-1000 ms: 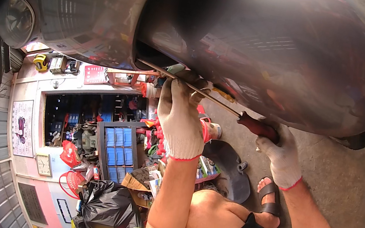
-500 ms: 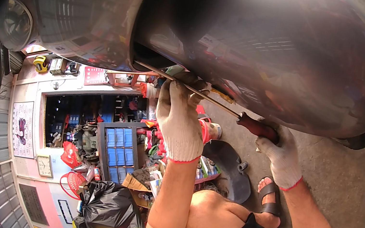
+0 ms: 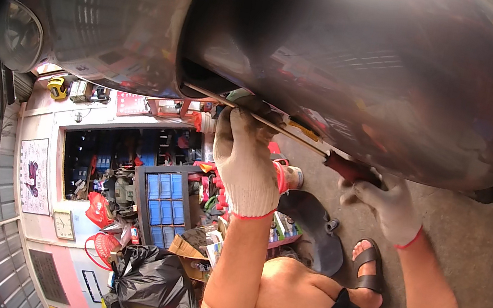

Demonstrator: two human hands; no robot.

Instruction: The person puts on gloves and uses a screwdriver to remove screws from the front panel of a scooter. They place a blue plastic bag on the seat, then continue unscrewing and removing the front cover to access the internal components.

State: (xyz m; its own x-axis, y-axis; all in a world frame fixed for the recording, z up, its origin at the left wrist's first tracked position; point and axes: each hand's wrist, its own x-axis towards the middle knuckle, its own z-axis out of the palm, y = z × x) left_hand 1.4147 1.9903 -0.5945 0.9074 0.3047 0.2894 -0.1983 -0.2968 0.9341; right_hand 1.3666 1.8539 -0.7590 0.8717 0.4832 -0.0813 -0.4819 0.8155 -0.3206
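A long-shafted screwdriver with a dark red handle slants across the view, its tip end up by a dark gap under a glossy dark vehicle body. The tip itself is hidden. My left hand, in a white knitted glove, is closed at the middle of the shaft, thumb and fingers around it just below the body's edge. Some of its fingertips are in shadow. Likewise gloved, my right hand holds the handle's rear end, with the lower fingers curled beneath it.
A clear round lamp sits at the far left of the vehicle. Behind stand a rack of blue drawers, a black plastic bag and a red basket. A curved black panel lies on the concrete floor.
My right hand has shifted slightly to the right on the screwdriver handle, and its fingers sit differently, looser below it. My left hand stays at the shaft.
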